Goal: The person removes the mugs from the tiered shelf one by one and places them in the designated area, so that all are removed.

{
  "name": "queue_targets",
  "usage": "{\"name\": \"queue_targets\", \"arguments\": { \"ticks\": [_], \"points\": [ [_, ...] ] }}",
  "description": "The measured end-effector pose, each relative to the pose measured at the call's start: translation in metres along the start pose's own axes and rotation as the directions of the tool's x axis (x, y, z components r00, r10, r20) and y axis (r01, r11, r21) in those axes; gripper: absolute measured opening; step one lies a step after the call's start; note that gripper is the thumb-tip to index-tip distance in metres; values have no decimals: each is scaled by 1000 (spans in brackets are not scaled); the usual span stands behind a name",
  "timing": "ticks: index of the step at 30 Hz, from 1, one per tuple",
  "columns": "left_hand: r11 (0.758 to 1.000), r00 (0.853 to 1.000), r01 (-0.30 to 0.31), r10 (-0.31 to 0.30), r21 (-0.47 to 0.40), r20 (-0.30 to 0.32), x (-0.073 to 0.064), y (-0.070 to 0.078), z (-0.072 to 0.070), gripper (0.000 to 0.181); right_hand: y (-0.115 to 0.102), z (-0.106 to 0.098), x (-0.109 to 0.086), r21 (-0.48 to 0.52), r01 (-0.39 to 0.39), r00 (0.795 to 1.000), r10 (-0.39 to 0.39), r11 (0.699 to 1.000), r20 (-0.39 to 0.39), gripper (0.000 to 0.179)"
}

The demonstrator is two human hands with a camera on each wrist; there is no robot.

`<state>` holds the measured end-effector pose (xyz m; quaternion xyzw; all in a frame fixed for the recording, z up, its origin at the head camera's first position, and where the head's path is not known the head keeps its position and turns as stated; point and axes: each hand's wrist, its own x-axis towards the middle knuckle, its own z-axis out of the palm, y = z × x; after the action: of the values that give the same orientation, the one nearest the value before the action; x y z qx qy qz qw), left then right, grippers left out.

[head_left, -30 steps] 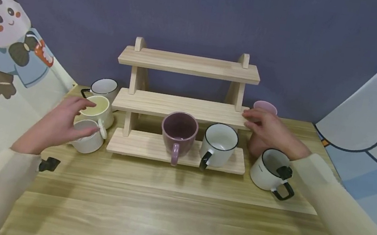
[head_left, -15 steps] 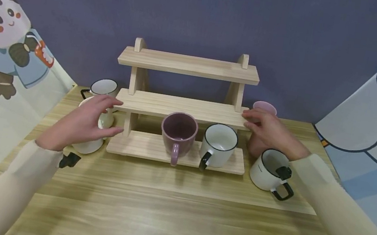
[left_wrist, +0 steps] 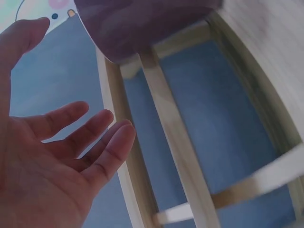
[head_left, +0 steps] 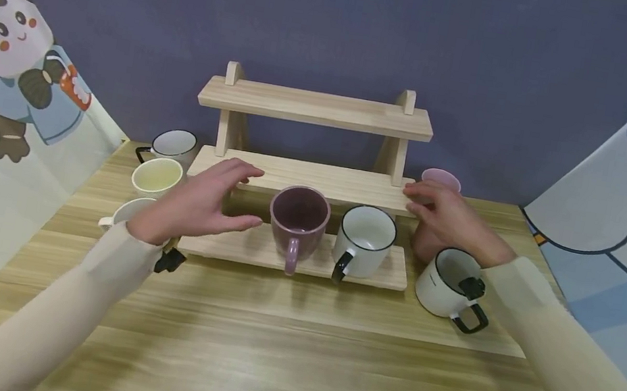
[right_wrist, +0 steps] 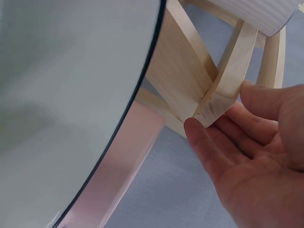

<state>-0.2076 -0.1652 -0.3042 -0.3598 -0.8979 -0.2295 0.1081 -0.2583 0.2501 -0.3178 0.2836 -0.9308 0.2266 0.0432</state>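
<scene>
A three-tier wooden shelf rack (head_left: pixel 304 178) stands against the back. On its lowest board sit a purple mug (head_left: pixel 298 224) and a white mug with black rim (head_left: pixel 364 241). My left hand (head_left: pixel 204 202), fingers spread and holding nothing, hovers just left of the purple mug. In the left wrist view the left hand (left_wrist: pixel 61 152) is near the rack's frame, below the purple mug (left_wrist: pixel 147 28). My right hand (head_left: pixel 448 220) grips the right end of the middle board, thumb and fingers around its corner in the right wrist view (right_wrist: pixel 256 147). Its forearm passes behind another black-rimmed mug (head_left: pixel 447 285).
A pink mug (head_left: pixel 441 178) is partly hidden behind the right hand. At the left stand a black-rimmed white mug (head_left: pixel 174 145), a mug with pale yellow inside (head_left: pixel 158 176) and a white mug (head_left: pixel 129 211) partly covered by the left wrist. A dark blue wall (head_left: pixel 329 20) backs the table.
My left hand has moved right, from over the left-hand mugs to beside the purple mug. The right hand keeps its place on the rack, and the mugs stay put.
</scene>
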Motion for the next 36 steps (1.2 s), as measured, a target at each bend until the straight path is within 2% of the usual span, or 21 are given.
{"name": "queue_targets", "arguments": {
  "ticks": [8, 16, 26, 31, 36],
  "points": [
    [997, 999, -3, 6, -72, 43, 17, 11, 5, 71, 0, 1, 0, 4, 17, 1000, -17, 1000, -17, 30],
    [998, 993, 33, -27, -55, 115, 28, 15, 18, 81, 2, 1, 0, 7, 11, 1000, -11, 1000, -13, 31],
    [993, 991, -33, 48, -116, 126, 41, 18, 30, 83, 1, 1, 0, 21, 3, 1000, -3, 1000, 5, 31],
    [991, 989, -65, 79, -118, 123, 43, 19, 33, 81, 1, 0, 0, 19, 17, 1000, -17, 1000, -1, 30],
    [992, 990, -73, 84, -101, 113, 44, 19, 36, 78, 1, 0, 1, 18, 8, 1000, -8, 1000, -2, 31]
  ]
}}
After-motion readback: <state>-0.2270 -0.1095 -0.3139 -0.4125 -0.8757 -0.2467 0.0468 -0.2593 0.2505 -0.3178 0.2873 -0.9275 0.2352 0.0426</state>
